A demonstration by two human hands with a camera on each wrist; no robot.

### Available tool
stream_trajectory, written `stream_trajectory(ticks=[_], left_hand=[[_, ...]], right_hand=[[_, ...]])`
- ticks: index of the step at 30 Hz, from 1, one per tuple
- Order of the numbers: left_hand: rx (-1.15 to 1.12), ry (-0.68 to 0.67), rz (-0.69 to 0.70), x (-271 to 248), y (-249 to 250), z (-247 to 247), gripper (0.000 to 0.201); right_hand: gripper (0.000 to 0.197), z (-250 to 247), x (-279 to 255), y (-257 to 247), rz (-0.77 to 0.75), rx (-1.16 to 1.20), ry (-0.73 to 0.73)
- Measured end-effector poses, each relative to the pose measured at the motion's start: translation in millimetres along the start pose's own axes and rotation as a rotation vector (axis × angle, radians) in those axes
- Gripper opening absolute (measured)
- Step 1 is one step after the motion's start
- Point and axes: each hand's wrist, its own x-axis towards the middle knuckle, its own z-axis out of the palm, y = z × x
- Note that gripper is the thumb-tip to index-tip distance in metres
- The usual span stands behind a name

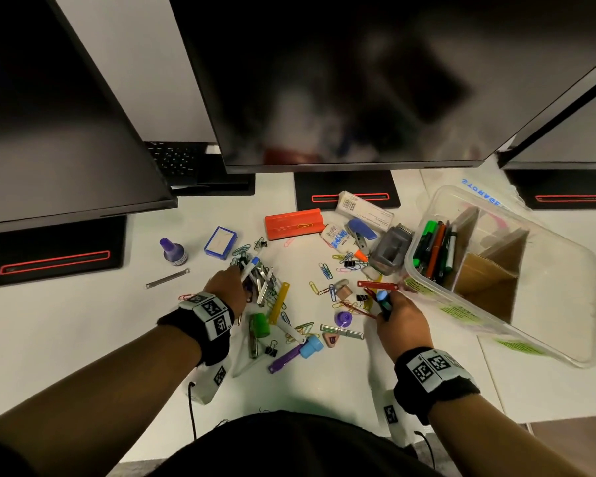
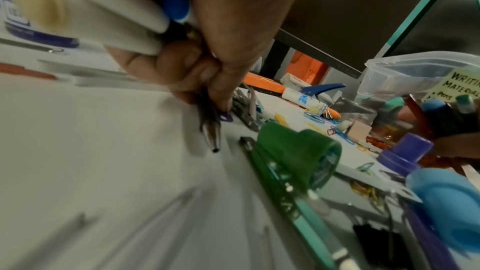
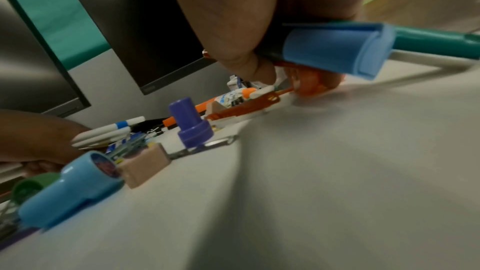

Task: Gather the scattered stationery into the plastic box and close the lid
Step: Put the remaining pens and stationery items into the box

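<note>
A white desk (image 1: pixel 83 339) carries the scattered stationery below three dark monitors (image 1: pixel 341 80). At its right stands the clear plastic box (image 1: pixel 565 270), lid off, markers upright in its left compartment. The left hand (image 1: pixel 226 287) is curled round a bundle of white pens (image 2: pixel 116 24) over the paper-clip heap. The right hand (image 1: pixel 401 321), just beside the box, grips a blue-capped marker (image 3: pixel 335 48) and what seems a red plastic fastener (image 3: pixel 249 106), blurred.
</note>
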Motion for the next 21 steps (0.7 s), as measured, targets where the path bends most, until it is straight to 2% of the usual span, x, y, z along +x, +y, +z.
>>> stream_trajectory(ticks=[6,10,16,19,21], left_hand=[[0.018,0.002,0.035,-1.2,4.2,-4.2,0.031],[-0.025,-0.016,0.048,-5.5,2.4,-12.0,0.032],[-0.144,-0.012,0.051,-8.3,-7.4,-35.1,0.043],[-0.142,-0.004,0.061,-7.0,-19.2,-48.8,0.023],[-0.127,-0.018,0.052,-7.8,-30.3,-54.1,0.013]], right_hand=[[0.039,5.0,-1.5,-36.7,-0.211,0.086,-0.185],[0.038,-3.2,2.0,-52.2,-0.295,0.154,-0.135],[0.024,-16.3,10.1,-66.4,-0.31,0.193,-0.055],[0.022,-16.4,15.0,-74.8,-0.279,0.206,-0.09],[0.016,-13.3,17.9,-80.6,-0.272,0.183,-0.165]])
